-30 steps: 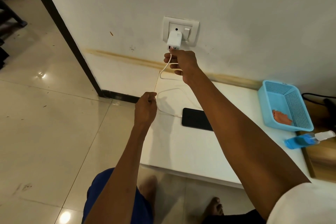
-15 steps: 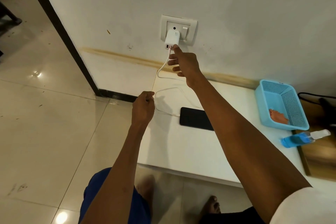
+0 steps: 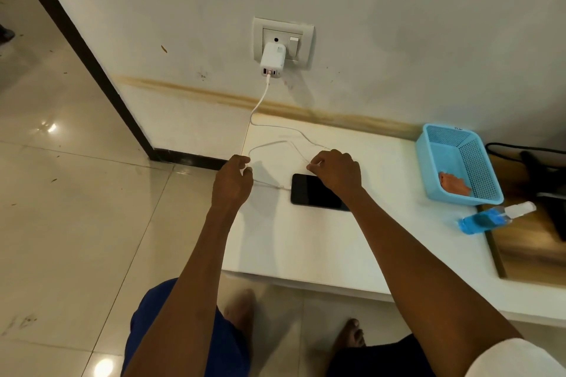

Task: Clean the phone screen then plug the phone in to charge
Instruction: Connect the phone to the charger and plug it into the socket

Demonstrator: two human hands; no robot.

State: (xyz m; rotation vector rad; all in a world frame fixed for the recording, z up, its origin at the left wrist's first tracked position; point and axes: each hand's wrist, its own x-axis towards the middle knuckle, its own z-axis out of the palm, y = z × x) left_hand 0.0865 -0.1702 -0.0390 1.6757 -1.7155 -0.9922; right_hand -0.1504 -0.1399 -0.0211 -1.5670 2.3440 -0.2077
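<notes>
A black phone lies screen up on the white table. A white charging cable runs from the white adapter in the wall socket down to the table, loops there and enters the phone's left end. My left hand is at the table's left edge, fingers curled at the cable just left of the phone. My right hand hovers over the phone's far edge, thumb and forefinger pinched on a strand of the cable loop.
A blue plastic basket with an orange cloth stands at the right of the table. A blue spray bottle lies in front of it. Dark cords and a wooden surface are further right. Tiled floor lies to the left.
My right hand has left the adapter on the wall and come down to the cable loop above the phone. My left hand stays at the cable by the table's edge.
</notes>
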